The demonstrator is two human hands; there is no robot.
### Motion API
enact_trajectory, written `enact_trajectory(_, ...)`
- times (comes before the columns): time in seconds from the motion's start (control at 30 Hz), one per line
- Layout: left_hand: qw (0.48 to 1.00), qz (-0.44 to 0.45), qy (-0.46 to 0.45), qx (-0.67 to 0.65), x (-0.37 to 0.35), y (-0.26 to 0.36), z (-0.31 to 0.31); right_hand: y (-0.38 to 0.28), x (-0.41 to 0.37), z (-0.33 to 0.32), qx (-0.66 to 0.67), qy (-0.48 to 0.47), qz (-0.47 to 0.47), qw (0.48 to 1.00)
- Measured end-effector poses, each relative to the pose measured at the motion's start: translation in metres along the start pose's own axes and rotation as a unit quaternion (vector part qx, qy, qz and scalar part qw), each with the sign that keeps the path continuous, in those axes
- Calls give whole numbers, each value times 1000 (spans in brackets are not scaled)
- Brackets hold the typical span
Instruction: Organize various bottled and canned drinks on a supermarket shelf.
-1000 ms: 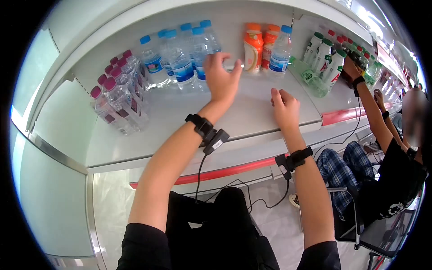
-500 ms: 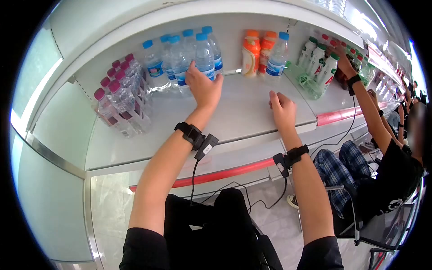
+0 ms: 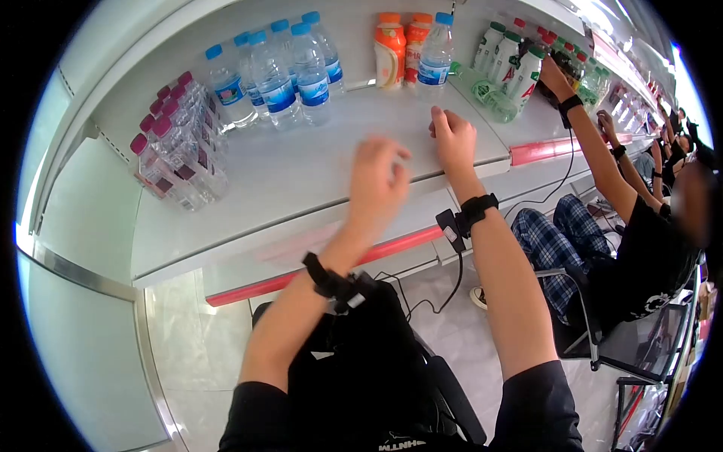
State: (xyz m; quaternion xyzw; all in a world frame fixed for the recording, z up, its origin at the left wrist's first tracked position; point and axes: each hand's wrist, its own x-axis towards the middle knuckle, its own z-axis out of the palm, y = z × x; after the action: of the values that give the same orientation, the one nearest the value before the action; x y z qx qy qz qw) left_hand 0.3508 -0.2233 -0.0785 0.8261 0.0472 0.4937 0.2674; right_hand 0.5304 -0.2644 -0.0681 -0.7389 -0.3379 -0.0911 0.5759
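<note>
My left hand [image 3: 379, 179], blurred by motion, is above the shelf's front edge with its fingers loosely apart and nothing in it. My right hand [image 3: 455, 142] rests near the front edge of the shelf [image 3: 286, 169], its fingers curled in and nothing seen in them. Behind my left hand, several water bottles with blue caps [image 3: 276, 83] stand in a group. Beyond my right hand stand one more blue-capped bottle [image 3: 435, 56] and two orange bottles [image 3: 390, 53]. A green clear bottle [image 3: 495, 102] lies on its side to the right.
Several clear bottles with dark pink caps [image 3: 177, 143] stand at the left. White bottles with green caps [image 3: 525, 79] are at the right. A co-worker's hand [image 3: 556, 79] reaches in among bottles there. Black cables hang from the wrist straps below the shelf.
My left hand has left the blue-capped bottles and come back toward the shelf's front edge. The view has shifted, with the shelf items now higher and further left. My right hand stays near the edge.
</note>
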Motion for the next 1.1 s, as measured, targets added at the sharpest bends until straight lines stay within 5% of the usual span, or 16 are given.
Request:
enact_trajectory(0.67,995,-3,45,91,-41,38,49,-6,-4,-1,31,15,19,999)
enact_trajectory(1.1,982,66,104,144,29,-3,-25,4,-2,0,53,32,4,998)
